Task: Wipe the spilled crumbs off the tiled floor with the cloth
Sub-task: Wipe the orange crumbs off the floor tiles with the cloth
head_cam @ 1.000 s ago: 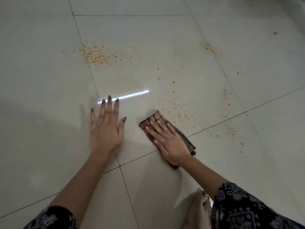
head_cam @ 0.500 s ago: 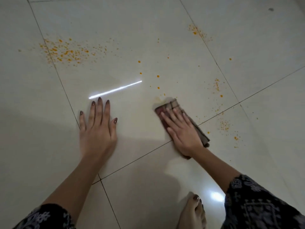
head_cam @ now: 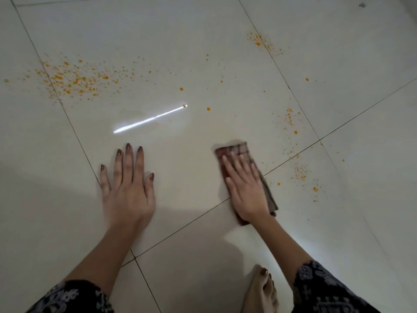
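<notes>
Two hands: right hand flat, pinning cloth for wiping; left hand splayed, bracing on floor.
Crumbs: thickest upper left.

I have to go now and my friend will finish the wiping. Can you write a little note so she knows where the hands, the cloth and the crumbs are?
Left hand: flat on the tiled floor, fingers spread, holding nothing.
Right hand: palm down, pressing the checked cloth flat on the floor.
Done: the floor right around the cloth looks free of crumbs.
Left: the big orange crumb patch far left, a small patch far right, a scatter beside the cloth on the right, and a few loose crumbs ahead of it.
</notes>
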